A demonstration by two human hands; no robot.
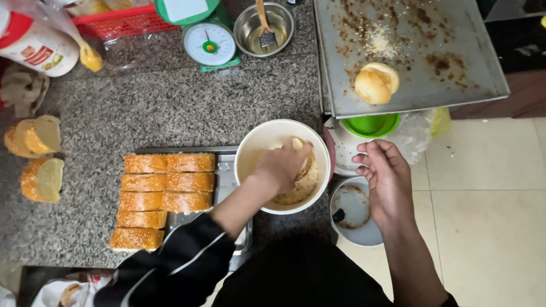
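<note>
At the centre of the frame the left hand (pixel 280 166) reaches into the cream bowl (pixel 250 149), fingers closed on a split bun (pixel 301 181) that it presses into the mixture inside. The right hand (pixel 385 177) hangs just to the right of the bowl, fingers loosely curled and holding nothing. The bowl sits at the tabletop (pixel 170 108) edge beside the tray of sesame buns (pixel 162 199), so hard pressing with no hand steadying it could likely tip it off or crush the soft bread.
</note>
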